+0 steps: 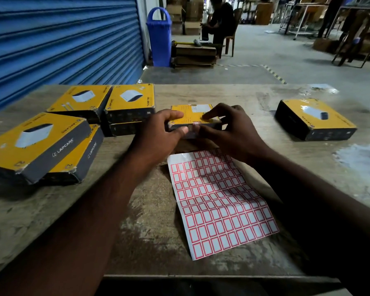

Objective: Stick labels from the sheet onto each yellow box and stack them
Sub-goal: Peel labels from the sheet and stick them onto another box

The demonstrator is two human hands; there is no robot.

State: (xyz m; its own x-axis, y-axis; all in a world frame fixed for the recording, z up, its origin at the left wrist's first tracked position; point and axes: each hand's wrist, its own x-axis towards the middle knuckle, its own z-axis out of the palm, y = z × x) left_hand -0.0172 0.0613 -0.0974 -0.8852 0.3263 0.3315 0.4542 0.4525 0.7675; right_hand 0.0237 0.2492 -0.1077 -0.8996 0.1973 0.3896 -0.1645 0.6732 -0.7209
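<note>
While both hands work at the middle of the worn wooden table in the head view, the flat yellow cardboard box lies between them. The left hand grips its left end, fingers on top, thumb on the near side; the right hand pinches it likewise, thumb beside a small red-bordered label. It looks light and stiff, best held by its ends. The red-and-white label sheet lies toward the near edge; other yellow boxes crowd the left edge, a single yellow box sits toward the right, with open room between

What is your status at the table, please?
Left hand and right hand hold the centre box. Label at its near edge. Sheet in front. Nothing blocking.
</note>
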